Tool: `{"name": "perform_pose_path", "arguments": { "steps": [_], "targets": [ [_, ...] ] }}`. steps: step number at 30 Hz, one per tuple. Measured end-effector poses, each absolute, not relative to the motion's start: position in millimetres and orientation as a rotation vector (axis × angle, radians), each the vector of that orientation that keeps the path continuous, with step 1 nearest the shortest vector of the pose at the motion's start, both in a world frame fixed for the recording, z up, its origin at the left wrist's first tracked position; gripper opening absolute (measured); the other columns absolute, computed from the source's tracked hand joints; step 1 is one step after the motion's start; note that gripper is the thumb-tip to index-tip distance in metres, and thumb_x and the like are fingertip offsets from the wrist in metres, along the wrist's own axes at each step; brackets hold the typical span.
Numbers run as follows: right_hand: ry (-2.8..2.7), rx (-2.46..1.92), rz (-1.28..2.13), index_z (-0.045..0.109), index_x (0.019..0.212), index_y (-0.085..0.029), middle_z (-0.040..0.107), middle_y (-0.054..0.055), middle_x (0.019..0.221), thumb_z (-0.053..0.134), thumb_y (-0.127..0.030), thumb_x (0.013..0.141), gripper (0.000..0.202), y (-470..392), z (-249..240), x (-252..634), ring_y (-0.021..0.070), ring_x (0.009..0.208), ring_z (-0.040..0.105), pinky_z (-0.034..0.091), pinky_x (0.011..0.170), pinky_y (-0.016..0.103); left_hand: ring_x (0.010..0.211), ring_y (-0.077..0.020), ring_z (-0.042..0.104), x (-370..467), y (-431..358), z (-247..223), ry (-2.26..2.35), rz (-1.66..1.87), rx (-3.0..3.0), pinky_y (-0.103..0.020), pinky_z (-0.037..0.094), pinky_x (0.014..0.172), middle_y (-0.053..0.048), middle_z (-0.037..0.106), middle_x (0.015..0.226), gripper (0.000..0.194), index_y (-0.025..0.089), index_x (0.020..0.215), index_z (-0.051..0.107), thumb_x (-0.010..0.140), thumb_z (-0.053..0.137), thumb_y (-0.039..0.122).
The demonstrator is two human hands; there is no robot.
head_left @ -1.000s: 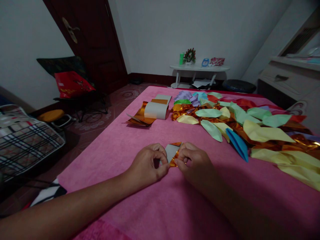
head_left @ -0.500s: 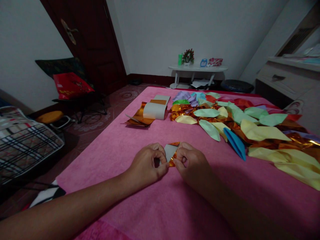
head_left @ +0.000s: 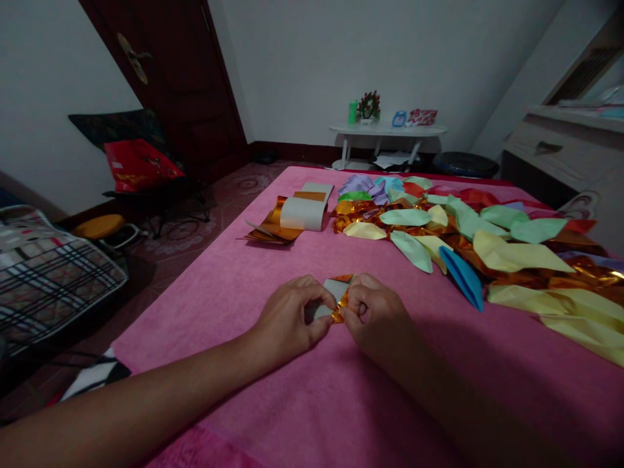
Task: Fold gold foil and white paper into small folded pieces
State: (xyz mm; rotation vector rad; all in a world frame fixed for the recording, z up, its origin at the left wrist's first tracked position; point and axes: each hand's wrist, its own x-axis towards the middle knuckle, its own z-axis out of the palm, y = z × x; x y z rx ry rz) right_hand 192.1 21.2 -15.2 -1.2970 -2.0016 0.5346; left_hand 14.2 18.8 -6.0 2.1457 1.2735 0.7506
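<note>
A small sheet of gold foil paper with a grey back lies between my hands, its gold edge folded over. My left hand holds the sheet's left side, thumb and index finger curved at the gold fold. On the right side, my right hand pinches the gold edge with its fingers curled. Beyond them on the pink cloth rests a stack of gold and grey sheets, some curled. The sheet's outer ends are hidden under my fingers.
Folded paper pieces in yellow, green and blue spread over the table's right side among gold foil. A white side table stands at the far wall, a red bag on a chair at left.
My left thumb and index finger have parted a little, the index finger now on the gold fold. My right hand keeps its pinch. The view has shifted slightly.
</note>
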Motion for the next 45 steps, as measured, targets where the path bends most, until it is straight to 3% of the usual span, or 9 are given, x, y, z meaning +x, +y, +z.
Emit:
{"name": "perform_pose_path", "arguments": {
  "steps": [6,10,17,22,27,31,38,45],
  "targets": [
    [-2.076,-1.414,0.374,0.049,0.069,-0.018,0.053,0.002,0.075,0.055,-0.003,0.075,0.017,15.7,-14.1,189.9,0.0147,0.066,0.050,0.033,0.060,0.027,0.076,-0.0141,0.055,10.9,18.1,-7.0,1.164,0.749,2.115,-0.026,0.045,0.066,-0.003,0.060,0.082,0.019,0.022,0.088,0.075,0.078,0.061,0.013],
    [-2.359,-1.498,0.024,0.059,0.076,-0.018,0.060,0.004,0.077,0.051,-0.004,0.083,0.017,3.9,-2.9,183.6,0.0169,0.063,0.052,0.031,0.059,0.031,0.075,-0.0141,0.055,7.7,22.1,-4.3,1.116,0.708,2.137,-0.026,0.046,0.067,-0.003,0.059,0.078,0.019,0.022,0.087,0.076,0.081,0.061,0.013],
    [-2.526,-1.462,-0.272,0.063,0.073,-0.017,0.060,0.007,0.071,0.051,-0.006,0.083,0.020,-6.3,8.1,173.9,0.0197,0.062,0.055,0.030,0.056,0.033,0.074,-0.0122,0.056,-3.2,34.6,-2.2,0.951,0.655,2.077,-0.024,0.047,0.067,-0.003,0.059,0.083,0.026,0.022,0.094,0.076,0.081,0.059,0.008],
    [-2.364,-1.298,-0.426,0.060,0.065,-0.017,0.053,0.004,0.061,0.049,-0.006,0.084,0.025,-2.1,-13.1,170.2,0.0154,0.056,0.051,0.030,0.052,0.031,0.077,-0.0129,0.059,-9.5,35.0,0.7,0.886,0.679,2.082,-0.024,0.048,0.068,-0.005,0.061,0.085,0.025,0.019,0.094,0.075,0.084,0.054,0.007],
    [-2.565,-0.869,-0.186,0.061,0.072,-0.017,0.059,0.003,0.072,0.048,-0.008,0.086,0.021,21.7,-13.7,195.1,0.0137,0.065,0.052,0.034,0.056,0.027,0.091,-0.0168,0.059,-16.5,38.0,4.3,0.760,0.825,2.400,-0.030,0.049,0.079,-0.008,0.064,0.098,0.028,0.020,0.103,0.069,0.086,0.051,0.009],
    [-2.619,-0.586,0.098,0.062,0.075,-0.017,0.061,0.003,0.078,0.046,-0.012,0.092,0.024,43.1,-8.4,214.3,0.0138,0.075,0.052,0.039,0.064,0.025,0.106,-0.0217,0.056,-15.6,40.0,7.4,0.614,0.695,2.796,-0.038,0.045,0.090,-0.010,0.064,0.114,0.035,0.020,0.119,0.061,0.086,0.051,0.012],
    [-2.593,-0.674,0.380,0.064,0.076,-0.018,0.063,0.003,0.089,0.045,-0.008,0.090,0.025,40.6,-6.9,217.6,0.0148,0.084,0.054,0.042,0.071,0.026,0.109,-0.0216,0.057,-7.7,30.9,0.1,0.707,0.511,2.930,-0.036,0.042,0.092,-0.009,0.065,0.118,0.033,0.019,0.122,0.057,0.090,0.049,0.017],
    [-2.536,-0.722,0.482,0.061,0.078,-0.019,0.063,0.004,0.092,0.041,-0.004,0.087,0.026,24.3,-1.1,222.6,0.0155,0.085,0.054,0.043,0.072,0.027,0.107,-0.0226,0.059,-7.2,24.7,8.1,0.726,0.497,2.858,-0.038,0.041,0.093,-0.010,0.066,0.117,0.035,0.019,0.118,0.060,0.085,0.051,0.019]
  ]
}}
